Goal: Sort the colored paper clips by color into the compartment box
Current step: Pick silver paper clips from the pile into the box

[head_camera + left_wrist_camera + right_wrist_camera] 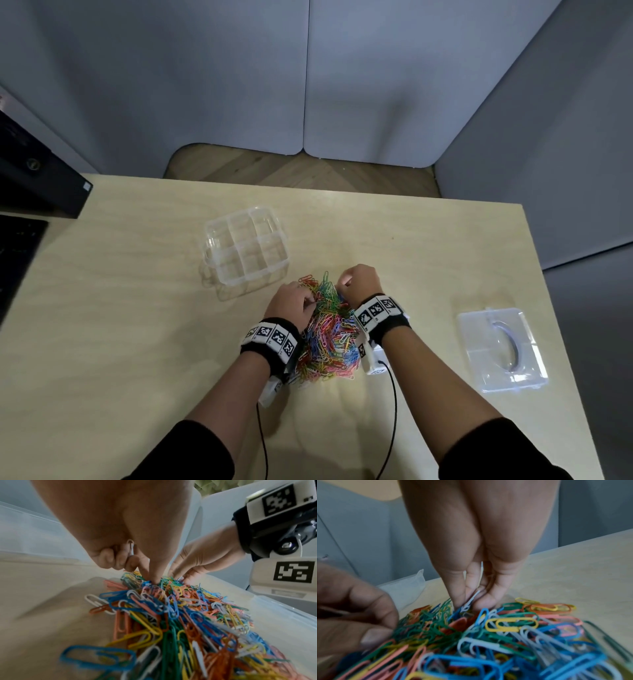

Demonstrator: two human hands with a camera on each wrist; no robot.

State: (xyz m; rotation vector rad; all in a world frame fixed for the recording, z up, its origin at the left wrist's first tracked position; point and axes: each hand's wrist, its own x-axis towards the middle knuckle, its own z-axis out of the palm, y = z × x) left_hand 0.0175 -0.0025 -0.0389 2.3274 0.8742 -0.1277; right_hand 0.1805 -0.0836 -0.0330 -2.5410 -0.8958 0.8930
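Note:
A heap of mixed colored paper clips (329,332) lies on the table between my wrists. The clear compartment box (219,270) stands just beyond it to the left; its cells look empty. My left hand (310,303) is at the heap's left top. In the left wrist view its curled fingers hold a white clip (131,547), while thumb and forefinger (152,580) dig into the clips. My right hand (342,284) is at the heap's far right side. Its thumb and fingertips (467,604) pinch another white clip (471,601) that is still among the clips.
A clear flat lid (501,349) lies on the table to the right of the heap. A dark device (37,171) sits at the table's far left corner. Grey partition panels stand behind the table. Cables run from both wrist cameras toward me.

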